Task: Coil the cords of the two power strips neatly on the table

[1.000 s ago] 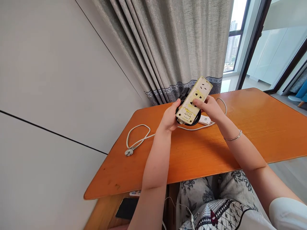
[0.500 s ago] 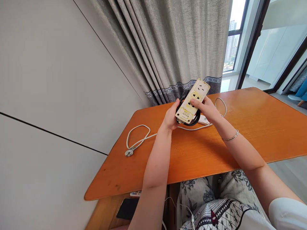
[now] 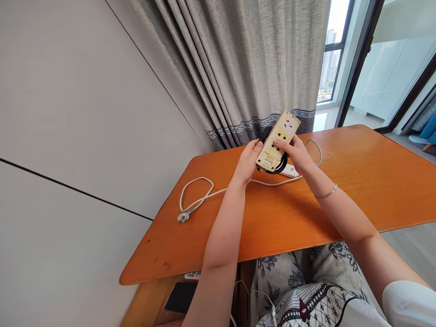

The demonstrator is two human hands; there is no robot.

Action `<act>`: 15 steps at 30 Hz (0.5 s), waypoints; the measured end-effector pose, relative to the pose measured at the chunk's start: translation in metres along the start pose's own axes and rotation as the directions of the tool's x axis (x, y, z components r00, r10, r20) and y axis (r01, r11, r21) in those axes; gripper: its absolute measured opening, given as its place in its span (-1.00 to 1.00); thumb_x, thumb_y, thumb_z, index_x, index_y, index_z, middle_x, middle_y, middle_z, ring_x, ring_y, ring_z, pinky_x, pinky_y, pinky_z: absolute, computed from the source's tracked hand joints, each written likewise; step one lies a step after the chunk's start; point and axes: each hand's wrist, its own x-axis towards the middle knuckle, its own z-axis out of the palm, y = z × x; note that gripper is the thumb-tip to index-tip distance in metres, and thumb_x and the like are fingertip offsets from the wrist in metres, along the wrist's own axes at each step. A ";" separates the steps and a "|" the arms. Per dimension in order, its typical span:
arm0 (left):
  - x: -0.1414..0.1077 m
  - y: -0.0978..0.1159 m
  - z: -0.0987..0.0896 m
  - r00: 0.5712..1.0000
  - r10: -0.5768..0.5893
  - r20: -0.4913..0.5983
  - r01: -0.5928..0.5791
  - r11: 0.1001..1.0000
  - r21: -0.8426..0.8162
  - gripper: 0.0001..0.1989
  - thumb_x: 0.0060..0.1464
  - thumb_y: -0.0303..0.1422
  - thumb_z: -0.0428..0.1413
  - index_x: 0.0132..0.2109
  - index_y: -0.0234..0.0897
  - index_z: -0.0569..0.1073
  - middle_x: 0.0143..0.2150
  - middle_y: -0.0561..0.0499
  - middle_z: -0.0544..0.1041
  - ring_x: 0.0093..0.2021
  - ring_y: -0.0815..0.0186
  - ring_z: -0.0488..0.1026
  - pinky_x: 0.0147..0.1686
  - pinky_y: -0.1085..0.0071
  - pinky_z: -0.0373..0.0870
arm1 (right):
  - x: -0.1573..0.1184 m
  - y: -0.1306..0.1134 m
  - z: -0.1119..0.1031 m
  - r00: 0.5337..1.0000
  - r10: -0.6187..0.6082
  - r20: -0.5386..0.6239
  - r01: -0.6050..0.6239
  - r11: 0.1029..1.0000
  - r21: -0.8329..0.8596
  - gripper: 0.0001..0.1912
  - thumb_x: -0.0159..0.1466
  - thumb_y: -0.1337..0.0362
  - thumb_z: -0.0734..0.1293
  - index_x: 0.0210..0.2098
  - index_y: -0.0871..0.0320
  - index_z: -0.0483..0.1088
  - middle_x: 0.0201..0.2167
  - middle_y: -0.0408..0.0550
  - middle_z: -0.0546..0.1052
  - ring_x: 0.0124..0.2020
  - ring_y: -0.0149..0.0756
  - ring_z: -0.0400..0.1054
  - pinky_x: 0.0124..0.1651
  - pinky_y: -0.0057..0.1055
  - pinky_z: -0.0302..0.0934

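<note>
Tilted above the table is a yellowed white power strip (image 3: 278,141), its sockets facing me. My right hand (image 3: 297,152) grips its right side, thumb pressed on the socket face. At the lower left edge, my left hand (image 3: 249,160) is closed round the strip and its bundled cord, with most fingers hidden behind. A coiled black cord (image 3: 282,167) hangs beneath the strip. Behind it on the table, a second white power strip (image 3: 290,170) is partly covered; its white cord (image 3: 213,194) runs left to a plug (image 3: 183,217).
The orange wooden table (image 3: 293,213) spreads under both arms. A grey curtain (image 3: 259,59) hangs at its far edge, and a pale wall (image 3: 68,113) stands to the left. Below the table edge lies a dark phone (image 3: 180,296) on a lower wooden surface.
Both hands have shifted slightly right with the held power strip. My left hand's grip on the strip and cord has moved a little. The second strip and its plug stay put.
</note>
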 end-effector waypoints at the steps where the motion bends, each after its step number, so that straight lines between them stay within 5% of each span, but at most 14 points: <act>1: 0.000 0.000 0.001 1.000 0.007 -0.027 -0.007 1.000 0.008 -0.72 0.16 -0.14 0.25 -0.14 -0.26 0.50 -0.35 0.08 0.54 -0.32 0.35 0.49 -0.33 0.49 0.40 | 0.000 0.000 0.000 1.000 -0.002 0.007 0.002 1.000 -0.004 -0.36 -0.08 -0.08 0.60 -0.14 0.07 0.39 0.00 0.03 0.62 0.07 -0.05 0.50 0.16 -0.10 0.44; 6: 0.001 -0.005 0.007 0.991 0.011 -0.137 -0.013 1.000 -0.012 -0.86 0.21 -0.28 0.17 -0.18 -0.24 0.40 -0.32 0.10 0.49 -0.33 0.39 0.45 -0.30 0.51 0.38 | 0.001 0.000 -0.001 0.999 -0.019 0.026 0.019 0.999 -0.026 -0.36 -0.09 -0.10 0.60 -0.16 0.08 0.41 -0.02 0.03 0.64 0.04 -0.07 0.52 0.16 -0.09 0.44; 15: 0.003 -0.008 0.003 0.990 0.077 -0.117 -0.078 0.997 0.002 -0.70 0.16 -0.11 0.22 -0.11 -0.17 0.37 -0.29 0.08 0.52 -0.27 0.33 0.49 -0.28 0.48 0.39 | 0.003 0.001 -0.001 1.000 -0.019 0.012 0.020 0.999 -0.027 -0.35 -0.11 -0.15 0.61 -0.19 0.08 0.42 -0.07 0.00 0.66 -0.03 -0.09 0.54 0.09 -0.12 0.47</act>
